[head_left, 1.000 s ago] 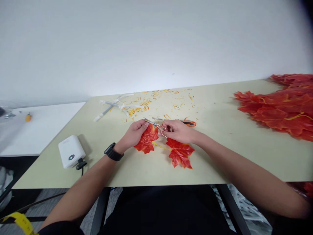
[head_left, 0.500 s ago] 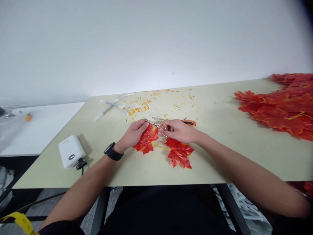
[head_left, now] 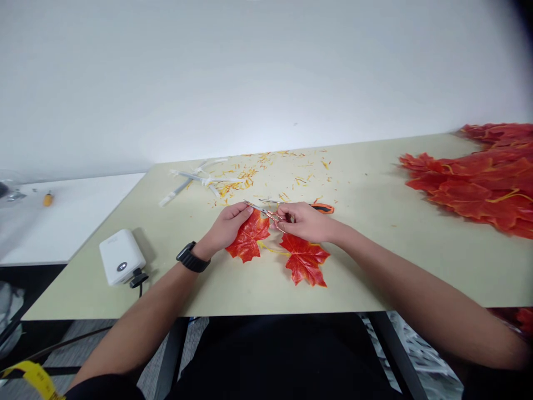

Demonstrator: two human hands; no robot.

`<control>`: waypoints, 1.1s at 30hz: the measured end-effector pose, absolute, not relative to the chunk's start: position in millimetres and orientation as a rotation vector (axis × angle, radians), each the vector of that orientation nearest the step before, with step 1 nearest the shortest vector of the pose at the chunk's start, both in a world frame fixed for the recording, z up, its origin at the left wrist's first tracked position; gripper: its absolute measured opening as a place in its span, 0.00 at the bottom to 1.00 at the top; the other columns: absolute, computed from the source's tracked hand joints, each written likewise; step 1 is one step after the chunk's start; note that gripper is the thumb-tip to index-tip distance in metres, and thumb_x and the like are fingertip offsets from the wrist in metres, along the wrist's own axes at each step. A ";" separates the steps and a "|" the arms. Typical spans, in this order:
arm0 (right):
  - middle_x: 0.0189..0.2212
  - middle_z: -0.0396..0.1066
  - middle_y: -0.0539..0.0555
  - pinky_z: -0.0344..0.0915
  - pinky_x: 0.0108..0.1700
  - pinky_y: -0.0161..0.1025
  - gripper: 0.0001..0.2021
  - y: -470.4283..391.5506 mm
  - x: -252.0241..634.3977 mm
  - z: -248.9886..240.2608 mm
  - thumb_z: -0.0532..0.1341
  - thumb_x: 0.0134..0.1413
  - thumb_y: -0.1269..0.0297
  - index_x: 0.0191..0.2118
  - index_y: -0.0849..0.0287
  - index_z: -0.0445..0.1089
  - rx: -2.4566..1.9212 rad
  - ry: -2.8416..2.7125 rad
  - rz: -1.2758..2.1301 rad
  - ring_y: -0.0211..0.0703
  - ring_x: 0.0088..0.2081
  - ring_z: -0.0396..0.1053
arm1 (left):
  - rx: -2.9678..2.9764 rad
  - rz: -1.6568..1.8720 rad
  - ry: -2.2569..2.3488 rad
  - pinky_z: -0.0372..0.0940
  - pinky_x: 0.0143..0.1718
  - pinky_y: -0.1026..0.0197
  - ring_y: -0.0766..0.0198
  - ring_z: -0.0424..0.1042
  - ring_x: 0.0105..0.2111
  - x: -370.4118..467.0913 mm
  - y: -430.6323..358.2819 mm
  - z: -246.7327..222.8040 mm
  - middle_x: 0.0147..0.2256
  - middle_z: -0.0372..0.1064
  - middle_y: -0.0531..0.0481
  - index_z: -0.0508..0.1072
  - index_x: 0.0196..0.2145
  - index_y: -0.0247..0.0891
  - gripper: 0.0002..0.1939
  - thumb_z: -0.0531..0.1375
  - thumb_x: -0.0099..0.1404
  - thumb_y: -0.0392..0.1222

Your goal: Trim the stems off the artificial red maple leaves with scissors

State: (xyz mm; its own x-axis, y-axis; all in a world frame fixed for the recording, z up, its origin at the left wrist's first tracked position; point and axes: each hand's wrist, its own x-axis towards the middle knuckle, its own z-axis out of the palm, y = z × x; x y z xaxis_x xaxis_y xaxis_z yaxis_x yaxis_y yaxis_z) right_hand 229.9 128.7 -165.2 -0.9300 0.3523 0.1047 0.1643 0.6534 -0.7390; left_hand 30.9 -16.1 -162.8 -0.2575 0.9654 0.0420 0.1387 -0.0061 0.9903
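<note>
My left hand pinches the upper edge of a red maple leaf. The fingers of my right hand are closed on the handles of small scissors, whose blades reach left to the leaf's top edge by my left thumb. A thin yellow stem joins this leaf to a second red leaf, which lies below my right hand. Behind my right hand rests a tool with an orange and black handle and a thin metal shaft.
Yellow and orange scraps litter the back of the table, beside white plastic pieces. A white power bank with a cable sits at the left. Many red leaves are piled at the right.
</note>
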 end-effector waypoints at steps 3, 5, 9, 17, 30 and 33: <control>0.26 0.63 0.48 0.51 0.31 0.37 0.14 128.6 230.3 -165.1 0.60 0.61 0.56 0.29 0.56 0.58 -0.423 -2.625 1.151 0.37 0.28 0.58 | 1.146 1.360 1.470 0.64 0.30 0.63 0.65 0.66 0.28 32.3 -15.7 -161.5 0.29 0.71 0.51 0.72 0.31 0.38 0.23 0.67 0.61 0.63; 0.26 0.63 0.47 0.51 0.31 0.37 0.13 128.3 230.5 -164.7 0.60 0.61 0.57 0.29 0.56 0.58 -0.426 -2.618 1.160 0.37 0.28 0.58 | 1.129 1.361 1.451 0.65 0.30 0.62 0.65 0.67 0.27 32.9 -15.5 -160.6 0.29 0.71 0.51 0.73 0.31 0.38 0.23 0.67 0.60 0.62; 0.25 0.61 0.47 0.51 0.31 0.37 0.13 127.2 230.2 -163.3 0.61 0.59 0.59 0.29 0.56 0.57 -0.423 -2.622 1.130 0.37 0.27 0.55 | 1.114 1.374 1.409 0.65 0.31 0.63 0.66 0.68 0.28 32.8 -15.2 -160.3 0.30 0.72 0.52 0.74 0.32 0.37 0.20 0.68 0.61 0.59; 0.25 0.60 0.47 0.50 0.31 0.38 0.13 127.5 229.9 -164.0 0.60 0.60 0.59 0.28 0.56 0.56 -0.420 -2.636 1.126 0.36 0.27 0.54 | 1.088 1.364 1.434 0.64 0.30 0.63 0.66 0.67 0.27 31.7 -16.3 -161.7 0.29 0.71 0.52 0.73 0.31 0.37 0.21 0.68 0.60 0.60; 0.24 0.58 0.46 0.49 0.30 0.37 0.13 128.2 230.1 -163.6 0.60 0.59 0.61 0.28 0.57 0.57 -0.412 -2.649 1.083 0.35 0.27 0.52 | 1.012 1.393 1.383 0.60 0.27 0.67 0.69 0.64 0.25 30.5 -15.3 -163.5 0.26 0.67 0.55 0.71 0.29 0.36 0.21 0.70 0.58 0.56; 0.23 0.58 0.46 0.50 0.30 0.37 0.13 129.1 229.8 -165.2 0.60 0.60 0.60 0.28 0.57 0.57 -0.408 -2.648 1.071 0.35 0.26 0.52 | 1.006 1.395 1.369 0.61 0.29 0.66 0.68 0.66 0.26 30.4 -15.7 -164.1 0.27 0.69 0.54 0.73 0.30 0.36 0.20 0.70 0.59 0.56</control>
